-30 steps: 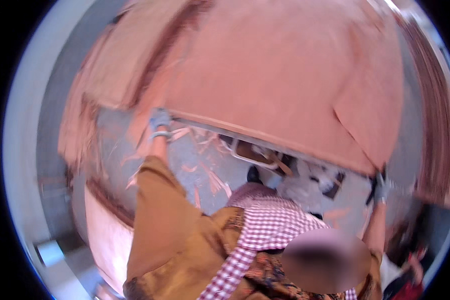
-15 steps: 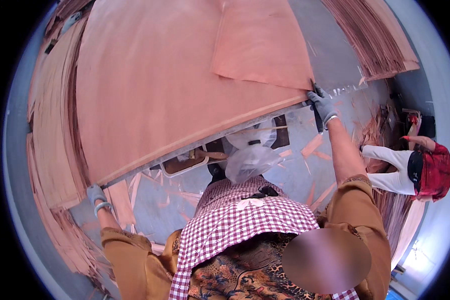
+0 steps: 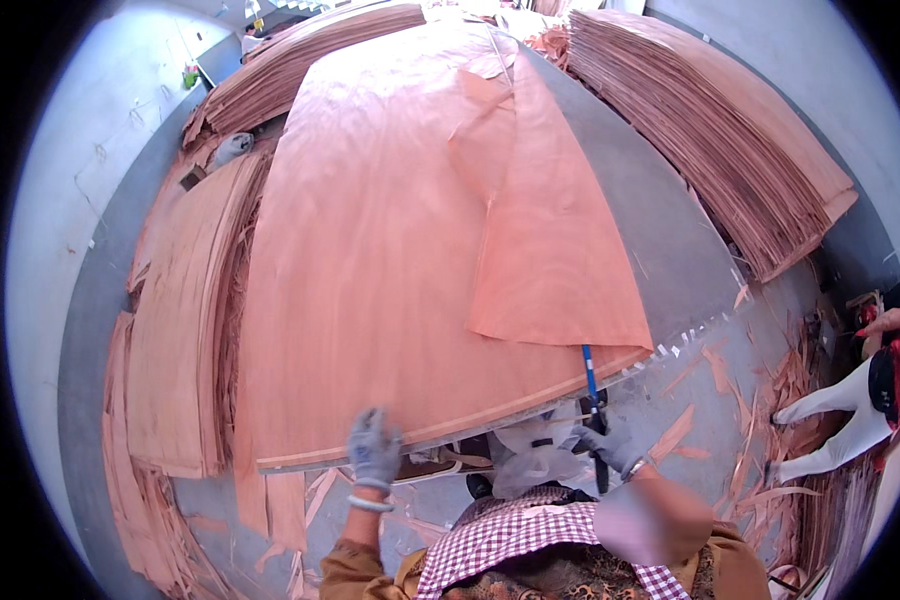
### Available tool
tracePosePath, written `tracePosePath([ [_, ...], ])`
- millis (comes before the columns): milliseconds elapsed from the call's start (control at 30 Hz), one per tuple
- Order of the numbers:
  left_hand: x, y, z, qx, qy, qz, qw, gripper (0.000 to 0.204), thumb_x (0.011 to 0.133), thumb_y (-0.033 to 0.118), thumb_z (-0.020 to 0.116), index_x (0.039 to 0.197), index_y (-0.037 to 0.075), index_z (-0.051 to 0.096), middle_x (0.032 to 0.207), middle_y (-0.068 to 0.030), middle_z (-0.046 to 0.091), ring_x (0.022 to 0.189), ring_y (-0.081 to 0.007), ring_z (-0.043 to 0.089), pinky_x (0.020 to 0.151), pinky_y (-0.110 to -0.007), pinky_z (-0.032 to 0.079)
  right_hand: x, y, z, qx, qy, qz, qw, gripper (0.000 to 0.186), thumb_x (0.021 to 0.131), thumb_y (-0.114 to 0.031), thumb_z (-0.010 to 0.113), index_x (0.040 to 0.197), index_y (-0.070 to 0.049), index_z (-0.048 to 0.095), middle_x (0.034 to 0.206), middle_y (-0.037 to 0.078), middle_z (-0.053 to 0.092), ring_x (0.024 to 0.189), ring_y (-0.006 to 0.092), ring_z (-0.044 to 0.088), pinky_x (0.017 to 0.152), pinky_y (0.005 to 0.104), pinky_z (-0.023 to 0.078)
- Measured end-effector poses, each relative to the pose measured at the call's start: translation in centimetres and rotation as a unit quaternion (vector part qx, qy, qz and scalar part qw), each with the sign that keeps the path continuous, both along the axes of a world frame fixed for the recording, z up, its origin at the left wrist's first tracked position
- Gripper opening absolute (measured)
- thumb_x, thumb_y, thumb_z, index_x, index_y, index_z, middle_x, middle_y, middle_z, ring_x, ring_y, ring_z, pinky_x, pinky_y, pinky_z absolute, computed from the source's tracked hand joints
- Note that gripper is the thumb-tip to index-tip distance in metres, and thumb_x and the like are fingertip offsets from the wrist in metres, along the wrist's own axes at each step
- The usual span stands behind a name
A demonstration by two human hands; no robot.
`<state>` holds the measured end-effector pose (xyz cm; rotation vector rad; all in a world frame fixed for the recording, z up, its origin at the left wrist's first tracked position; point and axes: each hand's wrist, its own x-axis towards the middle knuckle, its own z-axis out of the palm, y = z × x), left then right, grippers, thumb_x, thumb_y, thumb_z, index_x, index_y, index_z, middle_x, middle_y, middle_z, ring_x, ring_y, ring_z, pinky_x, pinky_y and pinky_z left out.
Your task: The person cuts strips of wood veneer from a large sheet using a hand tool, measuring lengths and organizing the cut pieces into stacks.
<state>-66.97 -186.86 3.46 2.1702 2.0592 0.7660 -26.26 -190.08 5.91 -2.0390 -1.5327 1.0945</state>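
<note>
A large sheet of reddish wood veneer lies on the table in front of me. A second, narrower veneer piece overlaps its right side, wrinkled and partly folded toward the far end. My left hand, in a grey glove, is at the sheet's near edge, left of middle, with its fingers stretched out and slightly blurred. Just off the near edge, my gloved right hand is closed round a long tool with a black handle and a blue shaft. The shaft's far end meets the narrower piece's near edge.
Tall veneer stacks stand at the right, with lower stacks at the left. The bare grey tabletop shows beside the sheet. Veneer scraps litter the floor. Another person in white trousers stands at the right.
The view has tilted up to show more of the far end. My left hand has moved from the sheet's left corner toward the middle. The right hand has drawn back from the edge.
</note>
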Motion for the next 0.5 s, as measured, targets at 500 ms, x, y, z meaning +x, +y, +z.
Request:
tracePosePath([
  [500,5.4,0.8,-0.7,-0.167,0.166,-0.025,0.972,0.051,0.079,0.033,0.064,0.126,0.014,0.054,0.128,-0.0147,0.05,0.112,-0.0324,0.049,0.093,-0.04,0.043,33.1,-3.6,-4.4,-0.002,-0.187,-0.21,0.96,0.027,0.075,-0.026,0.059,0.096,-0.01,0.061,0.081,0.016,0.062,0.075,0.0289,0.061,0.069,0.0389,0.047],
])
